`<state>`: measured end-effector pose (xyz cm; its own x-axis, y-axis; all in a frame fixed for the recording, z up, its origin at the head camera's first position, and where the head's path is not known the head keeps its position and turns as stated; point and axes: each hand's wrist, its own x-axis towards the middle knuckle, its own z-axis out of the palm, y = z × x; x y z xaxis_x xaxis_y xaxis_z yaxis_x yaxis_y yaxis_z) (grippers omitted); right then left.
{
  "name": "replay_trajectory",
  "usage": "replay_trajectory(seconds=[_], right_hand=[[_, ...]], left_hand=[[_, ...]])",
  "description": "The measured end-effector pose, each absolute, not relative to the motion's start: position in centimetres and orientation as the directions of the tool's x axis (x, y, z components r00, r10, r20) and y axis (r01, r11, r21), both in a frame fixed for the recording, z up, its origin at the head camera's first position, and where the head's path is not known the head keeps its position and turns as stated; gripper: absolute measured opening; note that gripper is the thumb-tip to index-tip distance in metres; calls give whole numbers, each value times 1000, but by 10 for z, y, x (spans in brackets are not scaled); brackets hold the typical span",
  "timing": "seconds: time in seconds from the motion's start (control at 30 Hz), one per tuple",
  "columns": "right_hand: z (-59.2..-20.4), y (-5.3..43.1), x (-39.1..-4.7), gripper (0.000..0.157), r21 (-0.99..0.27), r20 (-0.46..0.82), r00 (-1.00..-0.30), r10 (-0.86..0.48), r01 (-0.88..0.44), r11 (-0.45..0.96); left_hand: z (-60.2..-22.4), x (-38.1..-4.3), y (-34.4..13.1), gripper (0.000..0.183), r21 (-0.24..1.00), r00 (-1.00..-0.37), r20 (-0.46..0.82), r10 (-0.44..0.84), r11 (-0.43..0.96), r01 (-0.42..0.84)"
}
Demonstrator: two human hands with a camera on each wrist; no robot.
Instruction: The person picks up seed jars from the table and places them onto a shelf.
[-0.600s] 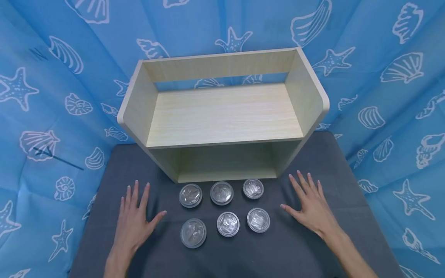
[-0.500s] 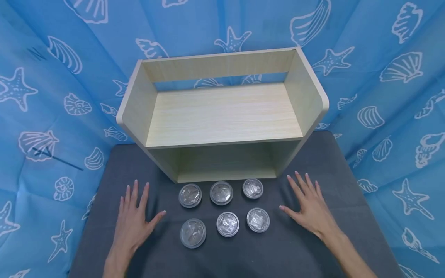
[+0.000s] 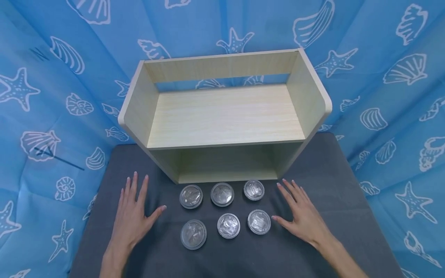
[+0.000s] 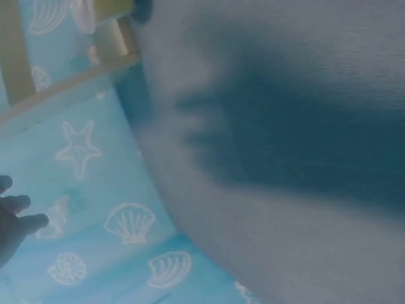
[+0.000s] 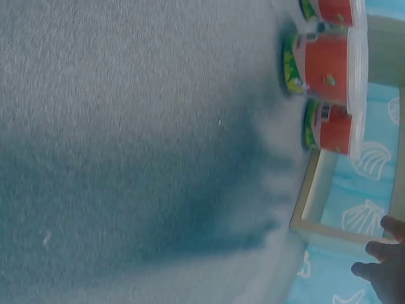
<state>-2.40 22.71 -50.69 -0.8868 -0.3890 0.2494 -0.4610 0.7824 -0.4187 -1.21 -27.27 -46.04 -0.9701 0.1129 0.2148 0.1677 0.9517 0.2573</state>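
Observation:
Two rows of round tubs with clear lids stand between the hands; the far row includes one tub at the left, another tub in the middle and a third tub at the right. Seen from the side in the right wrist view, a tub has a red and green label. My right hand has its fingers spread, its thumb tip close beside the near-right tub. My left hand spreads its fingers left of the tubs, apart from them. Neither hand holds anything.
A pale wooden two-level shelf stands behind the tubs on a dark grey table. Blue curtains with white shells and starfish hang behind and at both sides.
My right hand has moved left, toward the tubs, and slightly nearer the body. My left hand has shifted a little forward. The tubs and shelf stay in place.

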Motion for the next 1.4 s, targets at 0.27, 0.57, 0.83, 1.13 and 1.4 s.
replay_trajectory(seconds=[0.27,0.57,0.83,1.13,1.4], right_hand=[[-505,214,-20,100,-451,274,-865,-420,-502,738],[-506,203,-14,94,-503,269,-850,-453,-525,687],[-516,190,-6,85,-570,420,-766,-486,-640,515],[-520,184,1,78,-664,315,-814,-488,-557,500],[-528,183,6,74,-702,277,-839,-468,-509,498]], left_hand=[[-443,-20,-268,107,303,-962,247,120,933,194],[-430,-28,-264,104,379,-942,309,133,891,250],[-413,-36,-258,106,473,-937,327,125,836,276],[-392,-44,-253,103,540,-891,432,138,752,378],[-379,-50,-249,101,608,-873,465,145,665,434]])
